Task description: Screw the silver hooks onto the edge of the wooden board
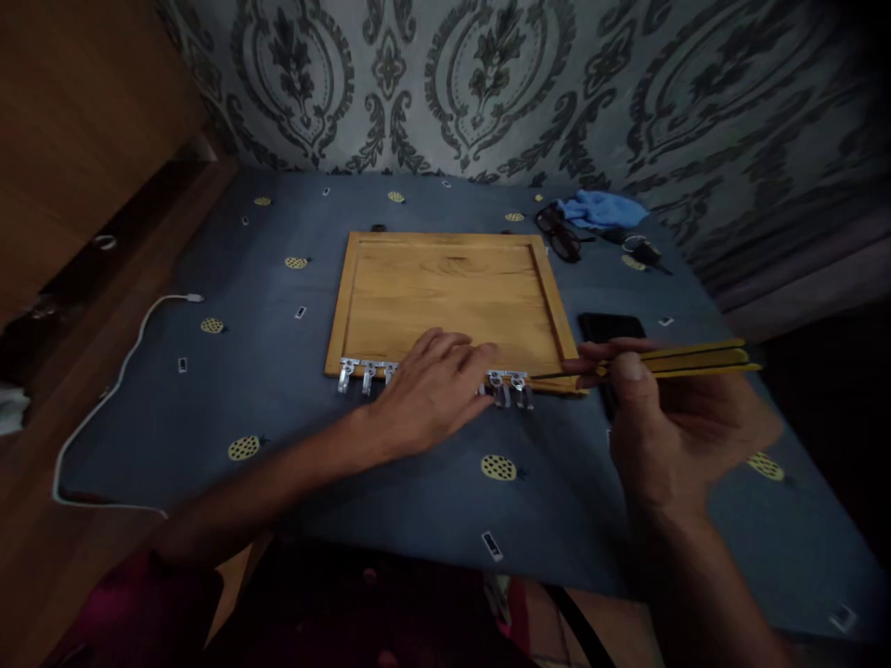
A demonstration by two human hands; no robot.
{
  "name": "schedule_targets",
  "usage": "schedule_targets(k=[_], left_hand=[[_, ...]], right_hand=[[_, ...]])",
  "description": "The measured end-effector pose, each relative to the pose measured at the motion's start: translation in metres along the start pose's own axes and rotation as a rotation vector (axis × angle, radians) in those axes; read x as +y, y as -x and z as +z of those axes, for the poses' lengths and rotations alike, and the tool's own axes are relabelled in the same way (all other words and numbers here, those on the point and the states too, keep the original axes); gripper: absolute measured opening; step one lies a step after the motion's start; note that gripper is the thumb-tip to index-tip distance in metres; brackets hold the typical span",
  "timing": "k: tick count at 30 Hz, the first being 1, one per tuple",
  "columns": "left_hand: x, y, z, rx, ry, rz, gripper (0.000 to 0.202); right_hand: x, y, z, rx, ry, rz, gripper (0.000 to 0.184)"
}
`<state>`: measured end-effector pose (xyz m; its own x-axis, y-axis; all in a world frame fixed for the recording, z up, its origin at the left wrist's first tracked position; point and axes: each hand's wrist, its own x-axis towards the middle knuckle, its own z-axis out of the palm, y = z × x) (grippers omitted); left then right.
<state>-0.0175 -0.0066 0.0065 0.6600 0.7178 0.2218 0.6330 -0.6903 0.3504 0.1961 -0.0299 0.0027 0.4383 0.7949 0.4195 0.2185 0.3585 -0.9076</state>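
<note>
A framed wooden panel [445, 297] lies flat on the cloth-covered table. Along its near edge runs a metal hook rail [519, 380] with several silver hooks hanging over the front. My left hand [435, 385] rests across the middle of this rail, thumb on the near side and fingers over the panel, hiding some hooks. Held in my right hand [668, 422] is a screwdriver [686, 357] with a yellow and black handle. Its thin shaft points left, the tip close to the rail's right end; I cannot tell whether it touches a screw.
Behind the panel at right lie dark glasses [562, 232], a blue cloth [604, 210] and keys [644, 249]. A black phone-like object [611, 327] sits by my right hand. A white cable [129, 371] curves along the left side. Patterned wall [445, 93] borders the table's back.
</note>
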Motion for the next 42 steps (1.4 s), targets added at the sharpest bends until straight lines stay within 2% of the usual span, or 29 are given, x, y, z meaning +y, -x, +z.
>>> schedule_targets(k=[4,7,11,14,18,21,25,30,37,42], left_hand=[[-0.036,0.017,-0.023,0.140,0.103,-0.114,0.024],[-0.063,0.026,-0.035,0.185,0.233,-0.225,0.017],[-0.080,0.029,-0.042,0.203,0.312,-0.317,0.018],[-0.073,0.027,-0.041,0.214,0.311,-0.307,0.020],[-0.044,0.017,-0.026,0.171,0.201,-0.151,0.018],[-0.020,0.002,-0.011,0.056,0.105,-0.020,0.020],[0.001,-0.020,0.002,-0.129,0.030,0.053,0.043],[0.005,-0.029,0.008,-0.208,0.024,0.044,0.055],[0.001,-0.021,0.011,-0.209,0.027,-0.005,0.063],[-0.002,-0.019,0.016,-0.161,0.029,0.010,0.056]], right_hand=[[-0.004,-0.001,0.009,-0.095,-0.031,0.007,0.030],[-0.002,0.000,0.014,-0.135,-0.046,0.003,0.036],[0.004,-0.005,0.016,-0.133,0.033,-0.035,0.042],[0.009,-0.013,0.011,-0.103,0.168,-0.142,0.044],[0.015,-0.018,0.005,-0.054,0.201,-0.185,0.042],[0.017,-0.019,0.003,-0.048,0.167,-0.193,0.037],[0.017,-0.019,0.000,-0.066,0.183,-0.261,0.031],[0.022,-0.017,-0.003,-0.074,0.250,-0.292,0.027],[0.024,-0.015,0.000,-0.077,0.262,-0.292,0.030],[0.024,-0.014,-0.001,-0.096,0.271,-0.288,0.030]])
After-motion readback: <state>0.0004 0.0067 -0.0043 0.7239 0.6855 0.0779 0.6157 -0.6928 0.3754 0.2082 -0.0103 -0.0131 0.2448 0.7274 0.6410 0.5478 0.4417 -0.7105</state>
